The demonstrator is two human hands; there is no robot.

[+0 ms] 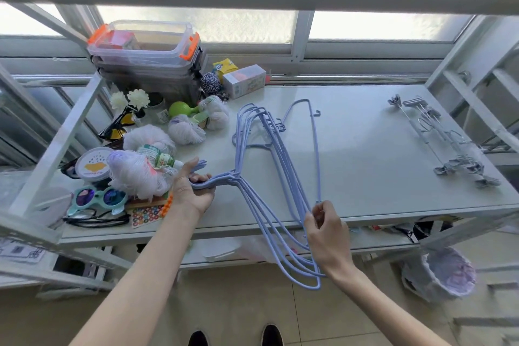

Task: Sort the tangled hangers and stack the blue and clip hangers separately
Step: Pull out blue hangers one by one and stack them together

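Several blue hangers point(276, 154) overhang the desk point(365, 154). Left hand point(193, 191) grips their hooks; right hand point(325, 230) pinches one wire. Clip hangers point(446, 143) lie apart.

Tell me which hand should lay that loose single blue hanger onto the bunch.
Right. The right hand already pinches the single blue hanger at its near end, beside the bunch of blue hangers. The left hand is occupied gripping the bunch by its necks, so it probably should just hold steady.

Pale lavender-blue hangers point(276, 177) are gripped in both hands. Beyond the right hand's point(327, 230) grip lie silver-grey clip hangers point(446, 143) on a pale grey-white table point(365, 149). Beside the left hand's point(193, 191) grip: teal sunglasses point(97, 197) with purple lenses, white yarn point(134, 174), and clear boxes point(146, 45) with orange latches.
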